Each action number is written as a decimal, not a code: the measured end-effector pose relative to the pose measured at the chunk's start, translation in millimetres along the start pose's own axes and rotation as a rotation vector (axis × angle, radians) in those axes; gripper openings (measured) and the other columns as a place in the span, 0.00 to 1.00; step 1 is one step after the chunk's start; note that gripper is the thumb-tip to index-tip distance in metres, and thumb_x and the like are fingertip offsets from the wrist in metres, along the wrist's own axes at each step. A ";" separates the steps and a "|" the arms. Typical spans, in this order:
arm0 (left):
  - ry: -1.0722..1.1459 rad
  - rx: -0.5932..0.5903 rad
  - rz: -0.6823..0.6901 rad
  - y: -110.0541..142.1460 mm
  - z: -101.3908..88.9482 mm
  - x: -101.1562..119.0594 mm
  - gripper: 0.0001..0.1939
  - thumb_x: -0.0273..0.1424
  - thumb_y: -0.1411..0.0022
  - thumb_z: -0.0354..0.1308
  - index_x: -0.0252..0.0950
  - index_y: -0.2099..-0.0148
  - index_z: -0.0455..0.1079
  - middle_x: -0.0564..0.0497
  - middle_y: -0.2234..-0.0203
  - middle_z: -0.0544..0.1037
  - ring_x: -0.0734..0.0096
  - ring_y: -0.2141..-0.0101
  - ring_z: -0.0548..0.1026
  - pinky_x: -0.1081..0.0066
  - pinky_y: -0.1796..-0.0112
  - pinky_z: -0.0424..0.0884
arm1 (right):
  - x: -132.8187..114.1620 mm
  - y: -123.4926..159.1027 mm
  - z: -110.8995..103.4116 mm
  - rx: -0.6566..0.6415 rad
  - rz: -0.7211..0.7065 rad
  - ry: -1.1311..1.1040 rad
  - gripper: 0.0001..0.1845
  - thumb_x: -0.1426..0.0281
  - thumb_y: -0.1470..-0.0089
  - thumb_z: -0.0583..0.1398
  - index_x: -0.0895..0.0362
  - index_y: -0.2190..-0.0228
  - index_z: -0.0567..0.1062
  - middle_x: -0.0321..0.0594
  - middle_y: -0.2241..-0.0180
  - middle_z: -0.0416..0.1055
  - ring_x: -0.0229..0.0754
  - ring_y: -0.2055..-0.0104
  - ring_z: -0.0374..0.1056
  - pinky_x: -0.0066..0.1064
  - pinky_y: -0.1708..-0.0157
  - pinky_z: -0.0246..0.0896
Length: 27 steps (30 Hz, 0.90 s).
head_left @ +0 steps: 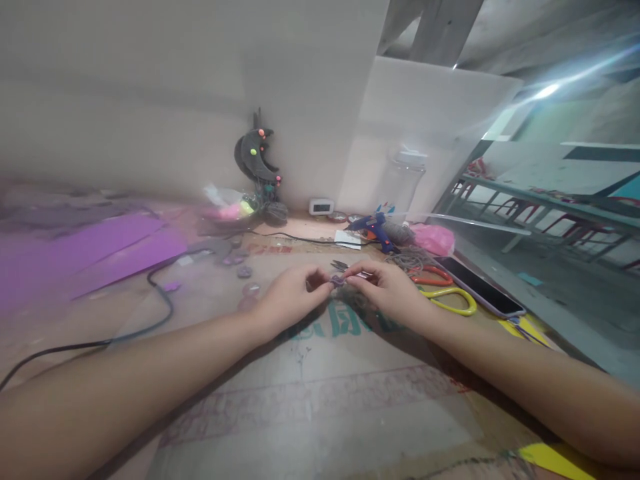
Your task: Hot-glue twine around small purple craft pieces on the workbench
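Observation:
My left hand (293,293) and my right hand (387,287) meet over a cardboard sheet (310,393) on the table. Both pinch a small purple piece (337,281) between their fingertips, fingers closed on it from either side. My right hand also seems to hold a thin metal tool (363,274) against the piece; it is too small to name. Both forearms stretch in from the bottom corners.
Several small purple discs (244,271) lie left of my hands. Purple foam sheets (95,253) and a black cable (160,293) are at the left. A blue glue gun (377,230), orange scissors (433,277), yellow scissors (453,300) and a phone (483,287) lie right. A grey moon ornament (257,157) stands at the wall.

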<state>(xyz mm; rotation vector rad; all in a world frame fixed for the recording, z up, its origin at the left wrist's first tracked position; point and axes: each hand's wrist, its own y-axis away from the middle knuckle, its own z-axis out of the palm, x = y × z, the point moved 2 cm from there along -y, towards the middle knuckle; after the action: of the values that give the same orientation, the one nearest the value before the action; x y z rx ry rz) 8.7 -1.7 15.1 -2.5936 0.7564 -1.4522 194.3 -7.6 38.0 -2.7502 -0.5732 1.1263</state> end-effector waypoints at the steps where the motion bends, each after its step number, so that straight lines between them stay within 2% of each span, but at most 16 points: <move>1: -0.009 -0.003 0.006 0.1 0.0 0.3 0.09 0.36 0.41 0.53 0.37 0.66 0.72 0.53 0.72 0.77 0.69 0.72 0.72 0.72 0.71 0.65 | 1.0 -0.1 1.8 -0.046 0.094 -0.102 0.08 0.65 0.45 0.56 0.55 0.67 0.74 0.33 0.78 0.71 0.34 0.85 0.62 0.26 0.84 0.54; 3: -0.022 -0.002 0.015 0.1 0.0 0.8 0.09 0.35 0.42 0.53 0.37 0.66 0.72 0.52 0.73 0.77 0.69 0.72 0.72 0.72 0.71 0.65 | 4.6 -0.5 5.7 -0.112 0.217 -0.317 0.09 0.63 0.46 0.56 0.54 0.65 0.71 0.32 0.77 0.71 0.33 0.87 0.60 0.26 0.87 0.52; 6: -0.024 -0.002 0.006 0.0 -0.5 1.5 0.09 0.35 0.42 0.53 0.37 0.66 0.73 0.52 0.72 0.77 0.69 0.72 0.72 0.71 0.71 0.65 | 10.9 -2.5 8.4 -0.101 0.191 -0.449 0.10 0.62 0.46 0.57 0.55 0.64 0.69 0.32 0.77 0.69 0.34 0.82 0.64 0.26 0.82 0.58; 9: -0.014 -0.029 -0.015 0.2 -0.8 2.2 0.09 0.35 0.42 0.53 0.37 0.66 0.73 0.52 0.73 0.77 0.69 0.72 0.72 0.72 0.72 0.64 | 12.9 -3.4 5.0 -0.008 0.030 -0.258 0.11 0.63 0.46 0.58 0.56 0.63 0.71 0.33 0.76 0.68 0.35 0.76 0.64 0.27 0.76 0.59; 13: -0.004 -0.069 -0.016 0.0 -0.5 2.3 0.09 0.35 0.41 0.53 0.37 0.65 0.72 0.52 0.73 0.77 0.70 0.73 0.71 0.73 0.72 0.64 | 8.1 -1.7 -2.1 0.141 -0.147 0.058 0.09 0.66 0.45 0.59 0.56 0.65 0.75 0.34 0.76 0.69 0.37 0.74 0.62 0.28 0.73 0.57; 18: -0.007 -0.077 -0.032 -0.8 0.0 1.5 0.11 0.37 0.40 0.52 0.37 0.64 0.71 0.52 0.72 0.77 0.71 0.73 0.71 0.73 0.72 0.64 | 4.4 0.0 -2.9 0.157 -0.294 0.140 0.07 0.68 0.44 0.58 0.57 0.70 0.75 0.39 0.71 0.73 0.40 0.68 0.67 0.31 0.67 0.60; 20: -0.011 -0.077 -0.037 -0.7 -0.1 1.4 0.11 0.37 0.40 0.52 0.37 0.64 0.71 0.52 0.72 0.78 0.70 0.72 0.72 0.73 0.72 0.64 | 3.3 0.3 -4.2 0.147 -0.269 0.140 0.07 0.68 0.43 0.58 0.57 0.68 0.75 0.39 0.69 0.73 0.39 0.69 0.66 0.31 0.68 0.60; 23: -0.014 -0.076 -0.038 -0.5 -0.9 1.7 0.10 0.36 0.41 0.52 0.37 0.64 0.71 0.52 0.71 0.78 0.69 0.71 0.72 0.73 0.71 0.64 | 0.6 0.2 -7.0 0.091 -0.097 0.064 0.12 0.65 0.43 0.58 0.55 0.57 0.72 0.39 0.64 0.74 0.34 0.77 0.62 0.29 0.76 0.58; 25: -0.010 -0.080 -0.031 -0.4 -1.4 2.6 0.10 0.35 0.41 0.52 0.37 0.64 0.71 0.52 0.71 0.77 0.70 0.71 0.71 0.72 0.70 0.64 | -1.5 0.5 -6.8 0.032 0.022 -0.107 0.17 0.63 0.44 0.58 0.53 0.52 0.68 0.40 0.57 0.73 0.31 0.82 0.58 0.28 0.83 0.55; 27: -0.019 -0.084 -0.032 -0.3 -1.8 3.5 0.09 0.35 0.41 0.52 0.36 0.64 0.71 0.52 0.71 0.77 0.70 0.71 0.71 0.72 0.70 0.64 | -3.2 1.2 -3.8 -0.038 0.093 -0.323 0.19 0.63 0.44 0.58 0.52 0.51 0.65 0.43 0.50 0.69 0.28 0.84 0.57 0.27 0.86 0.55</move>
<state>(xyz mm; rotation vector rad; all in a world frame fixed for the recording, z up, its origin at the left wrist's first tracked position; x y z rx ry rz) 8.8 -2.6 18.9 -2.6891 0.7944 -1.4317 195.3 -9.9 42.5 -2.6666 -0.5077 1.6134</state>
